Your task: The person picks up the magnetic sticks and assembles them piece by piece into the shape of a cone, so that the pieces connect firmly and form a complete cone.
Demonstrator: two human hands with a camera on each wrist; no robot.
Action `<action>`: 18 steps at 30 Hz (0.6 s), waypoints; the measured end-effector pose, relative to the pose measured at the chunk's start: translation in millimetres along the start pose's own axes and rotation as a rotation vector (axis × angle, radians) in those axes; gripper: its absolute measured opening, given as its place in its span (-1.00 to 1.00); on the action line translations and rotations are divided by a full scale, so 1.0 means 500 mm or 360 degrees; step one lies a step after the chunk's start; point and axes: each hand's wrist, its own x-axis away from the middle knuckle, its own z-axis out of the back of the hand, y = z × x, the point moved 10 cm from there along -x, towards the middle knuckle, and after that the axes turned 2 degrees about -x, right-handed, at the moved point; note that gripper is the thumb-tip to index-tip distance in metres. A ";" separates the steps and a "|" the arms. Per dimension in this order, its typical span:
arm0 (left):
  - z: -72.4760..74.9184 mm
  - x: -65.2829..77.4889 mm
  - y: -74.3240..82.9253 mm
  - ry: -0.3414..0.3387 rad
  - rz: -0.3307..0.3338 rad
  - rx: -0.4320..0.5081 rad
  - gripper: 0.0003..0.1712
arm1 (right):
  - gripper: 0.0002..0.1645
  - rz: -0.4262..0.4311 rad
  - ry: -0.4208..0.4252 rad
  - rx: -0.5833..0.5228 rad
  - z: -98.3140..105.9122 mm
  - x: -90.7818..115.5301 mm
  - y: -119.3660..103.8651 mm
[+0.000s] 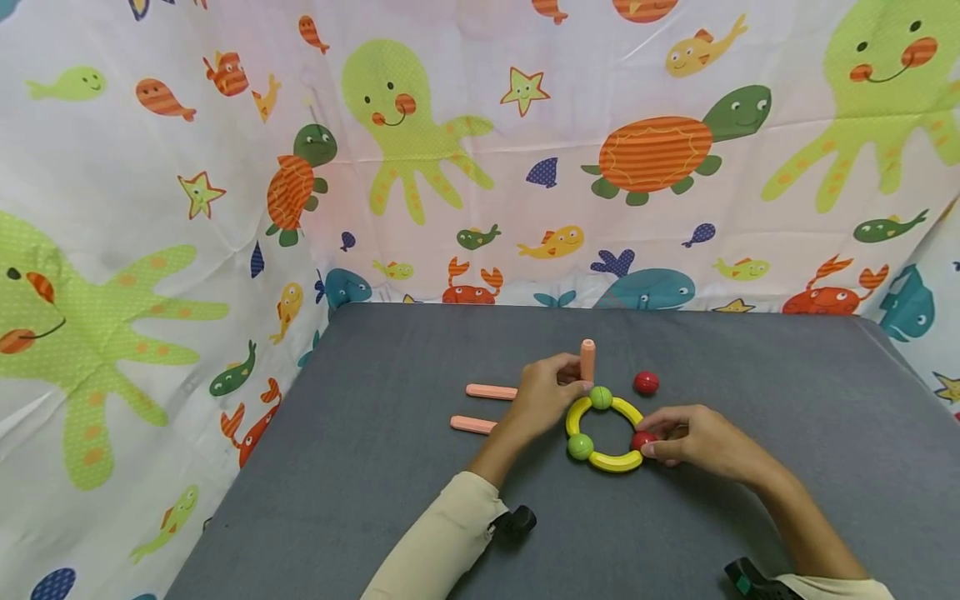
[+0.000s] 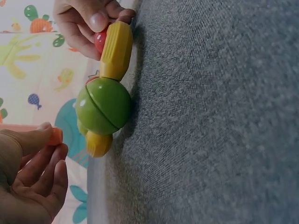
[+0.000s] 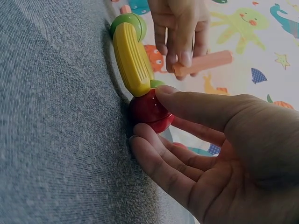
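Note:
A ring of curved yellow bars [image 1: 617, 462] joined by two green balls [image 1: 581, 447] and a red ball [image 3: 150, 111] lies on the grey table. My left hand [image 1: 545, 390] pinches an orange stick [image 1: 588, 361] between thumb and fingers, holding it upright beside the ring's far green ball [image 1: 602, 397]. In the right wrist view that stick [image 3: 205, 62] stands apart from the ring. At the ring's right side my right hand [image 1: 697, 440] holds the red ball between thumb and fingertips. The left wrist view shows a green ball [image 2: 103, 106] close up, with a yellow bar [image 2: 117, 50] behind it.
A loose red ball [image 1: 646, 382] sits behind the ring, to the right. Two more orange sticks [image 1: 472, 425] lie left of the ring, partly behind my left hand and forearm. A curtain [image 1: 450, 167] printed with sea animals hangs along the back and left of the table.

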 end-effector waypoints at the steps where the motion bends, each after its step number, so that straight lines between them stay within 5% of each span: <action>1: -0.002 -0.002 0.002 0.0000 -0.0006 -0.0005 -0.65 | -0.58 0.0003 0.0000 0.0000 0.000 0.000 0.000; 18: -0.038 -0.021 0.020 -0.0045 -0.0029 -0.0018 -0.69 | -0.58 0.0034 0.0003 -0.0019 -0.001 -0.002 -0.002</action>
